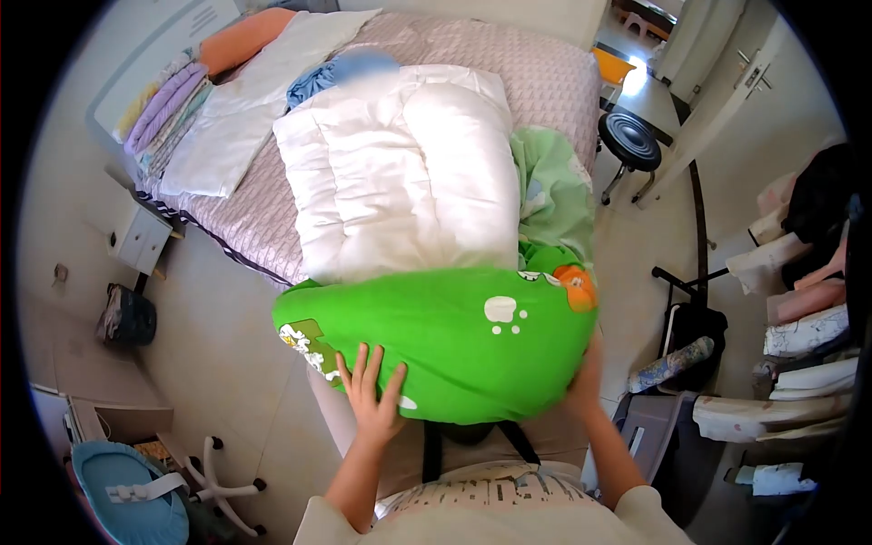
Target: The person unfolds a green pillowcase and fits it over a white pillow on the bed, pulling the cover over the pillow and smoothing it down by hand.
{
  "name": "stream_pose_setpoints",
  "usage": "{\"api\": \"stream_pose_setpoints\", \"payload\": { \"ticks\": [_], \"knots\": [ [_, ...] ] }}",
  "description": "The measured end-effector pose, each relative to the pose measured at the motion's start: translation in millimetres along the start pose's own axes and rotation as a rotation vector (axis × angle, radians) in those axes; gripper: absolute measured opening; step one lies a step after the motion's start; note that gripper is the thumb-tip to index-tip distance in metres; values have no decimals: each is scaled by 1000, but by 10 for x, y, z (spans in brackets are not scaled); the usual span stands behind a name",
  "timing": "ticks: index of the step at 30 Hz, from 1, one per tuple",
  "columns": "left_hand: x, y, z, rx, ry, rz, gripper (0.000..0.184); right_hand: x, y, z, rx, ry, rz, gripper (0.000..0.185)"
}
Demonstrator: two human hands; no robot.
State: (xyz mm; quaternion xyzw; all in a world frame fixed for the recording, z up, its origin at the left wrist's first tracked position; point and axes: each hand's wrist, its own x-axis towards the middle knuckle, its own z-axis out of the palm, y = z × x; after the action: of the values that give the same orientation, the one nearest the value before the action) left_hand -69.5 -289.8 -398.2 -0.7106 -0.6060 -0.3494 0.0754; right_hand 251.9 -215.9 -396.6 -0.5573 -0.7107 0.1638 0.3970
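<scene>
A bright green quilt cover [436,336] with paw prints and cartoon patches lies bunched in a wide bundle in front of me, at the near edge of the bed. Just beyond it, a thick white quilt [400,173] is spread over the bed, its near end meeting the green cloth. My left hand [374,392] rests on the cover's near left side, fingers spread over the fabric. At the right end, my right hand [584,374] touches the bundle's edge; its fingers are hidden by the cloth. Paler green fabric [554,186] emerges beside the quilt's right side.
The bed [536,54] holds a white pad [227,127], folded bedding [163,109] and an orange pillow [245,41]. A round black stool [629,143] stands right, near a loaded clothes rack [699,272]. A blue chair [132,495] is at lower left, a nightstand [141,238] farther up.
</scene>
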Motion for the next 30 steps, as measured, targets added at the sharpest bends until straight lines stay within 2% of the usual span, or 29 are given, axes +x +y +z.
{"api": "stream_pose_setpoints", "payload": {
  "ticks": [1,2,3,4,5,6,8,10,12,13,15,16,18,19,20,22,23,24,25,26,27,28,29,30],
  "knots": [
    [127,38,-54,-10,66,4,38,-477,415,240,-32,-356,-86,71],
    [229,54,-112,-13,57,10,38,-548,336,399,102,-457,-78,73],
    [334,65,-163,-94,160,-13,33,-587,201,583,237,-555,-76,75],
    [471,82,-212,-174,272,-34,28,-631,265,772,239,-546,-80,75],
    [637,128,-276,-142,362,20,21,-685,382,1000,212,-328,-27,75],
    [707,141,-351,-139,365,29,21,-708,437,1129,187,-111,27,75],
    [770,101,-485,67,298,218,23,-178,73,815,317,183,108,63],
    [818,-108,-587,176,302,275,23,548,-490,125,486,258,303,41],
    [879,-275,-682,371,389,280,27,886,-408,-250,221,363,-234,22],
    [870,-312,-694,370,375,285,27,1037,-439,-453,223,362,-218,22],
    [837,-364,-622,362,504,206,31,1303,-497,-799,102,335,-664,19],
    [805,-318,-528,362,512,204,31,1254,-435,-811,99,336,-672,19],
    [624,-164,-282,163,289,-46,38,976,-203,-653,-11,15,-207,22],
    [548,-170,-193,211,210,-29,43,900,-14,-471,113,9,-113,27],
    [501,-148,-147,209,206,-35,43,772,170,-238,109,2,-111,27],
    [571,33,-158,257,154,-148,49,529,370,147,327,79,208,39],
    [674,127,-221,218,131,-216,59,508,235,137,327,70,222,39],
    [765,205,-182,221,114,-217,59,509,75,94,200,-64,140,43],
    [874,289,-120,120,347,-218,65,541,-43,93,76,-192,52,47],
    [946,340,-80,13,586,-213,72,607,-73,137,80,-187,56,47],
    [965,347,-55,57,653,69,82,716,-92,172,297,-40,156,43],
    [815,476,-118,54,445,7,83,866,-182,193,513,109,253,41],
    [923,518,64,-100,657,443,79,1018,-298,143,595,55,221,40],
    [919,520,170,-134,515,691,79,1199,-523,24,677,-2,188,40]
  ]
}}
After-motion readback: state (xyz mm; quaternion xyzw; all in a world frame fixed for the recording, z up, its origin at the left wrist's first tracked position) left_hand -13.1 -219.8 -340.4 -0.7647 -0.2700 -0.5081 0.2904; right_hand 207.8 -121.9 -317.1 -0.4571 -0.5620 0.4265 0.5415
